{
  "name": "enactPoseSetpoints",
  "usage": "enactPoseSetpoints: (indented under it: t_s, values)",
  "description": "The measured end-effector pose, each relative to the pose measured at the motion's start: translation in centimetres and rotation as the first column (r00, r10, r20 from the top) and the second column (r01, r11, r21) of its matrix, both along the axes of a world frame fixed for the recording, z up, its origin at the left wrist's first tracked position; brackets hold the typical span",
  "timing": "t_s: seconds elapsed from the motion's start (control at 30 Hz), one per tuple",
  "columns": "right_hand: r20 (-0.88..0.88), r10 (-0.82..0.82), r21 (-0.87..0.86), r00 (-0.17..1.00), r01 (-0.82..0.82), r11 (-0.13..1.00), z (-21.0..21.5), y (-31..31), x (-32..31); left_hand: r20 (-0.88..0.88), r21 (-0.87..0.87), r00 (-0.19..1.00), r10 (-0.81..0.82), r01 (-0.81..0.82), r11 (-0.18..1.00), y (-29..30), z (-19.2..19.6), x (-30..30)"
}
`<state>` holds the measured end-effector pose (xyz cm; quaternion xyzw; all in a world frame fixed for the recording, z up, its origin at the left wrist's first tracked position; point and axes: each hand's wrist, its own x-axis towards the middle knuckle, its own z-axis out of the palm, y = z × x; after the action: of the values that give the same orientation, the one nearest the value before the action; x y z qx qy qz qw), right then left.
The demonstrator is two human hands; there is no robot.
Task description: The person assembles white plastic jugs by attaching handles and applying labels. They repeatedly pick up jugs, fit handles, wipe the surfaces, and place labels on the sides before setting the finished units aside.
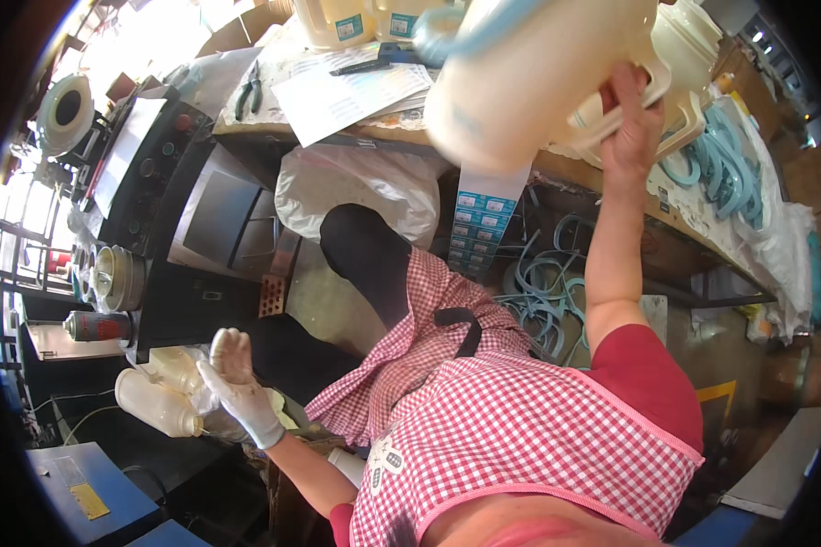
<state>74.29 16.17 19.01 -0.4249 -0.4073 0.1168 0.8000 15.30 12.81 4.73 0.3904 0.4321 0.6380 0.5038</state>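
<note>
My right hand (631,118), bare, is closed round the handle of a large cream plastic jug (520,91). The jug is tilted above the workbench and smeared by motion. Across its upper part runs a pale blue band (483,36), blurred too; whether it is fixed to the jug I cannot tell. My left hand (239,387), in a white glove, is held out low on the left, fingers stretched and thumb apart, with nothing visible in it. Close beside it are translucent plastic bottles (155,401). A strip of blue-and-white labels (477,219) hangs off the bench front below the jug.
On the bench (397,132) lie printed sheets (337,96), pliers (249,91) and more cream jugs (333,20). Pale blue strips (725,169) are heaped at right, others (547,287) below. A black machine (155,164) and spray can (96,325) stand left.
</note>
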Motion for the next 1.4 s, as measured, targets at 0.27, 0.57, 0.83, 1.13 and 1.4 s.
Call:
enactPoseSetpoints:
  t_s: [0.27, 0.57, 0.83, 1.13, 1.4]
  values:
    - [0.339, -0.619, 0.221, 0.708, 0.579, 0.785, -1.5, 19.5, 2.7, 0.045, -0.309, 0.976, 0.212, -0.189, 0.932, -5.6, -4.9, -1.9]
    - [0.789, -0.53, 0.298, 0.312, 0.561, 0.772, -6.1, 11.8, 1.4, -0.54, -0.538, 0.786, 0.3, -0.597, 0.596, -19.2, -22.0, -12.9]
    - [0.653, -0.754, 0.352, 0.071, 0.853, 0.385, -10.7, -9.7, 13.6, -0.872, -0.43, 0.08, -0.483, -0.597, 0.677, -35.3, -26.9, -14.1]
    - [0.813, -0.579, 0.29, 0.066, 0.816, 0.5, -15.0, 8.8, 26.6, -0.752, -0.53, 0.016, -0.659, -0.609, 0.59, -33.3, -25.7, -17.4]
    - [0.733, -0.645, 0.047, 0.217, 0.929, 0.367, -11.2, 17.9, 26.9, -0.349, -0.925, 0.137, -0.927, -0.21, 0.317, -30.9, -24.5, -17.7]
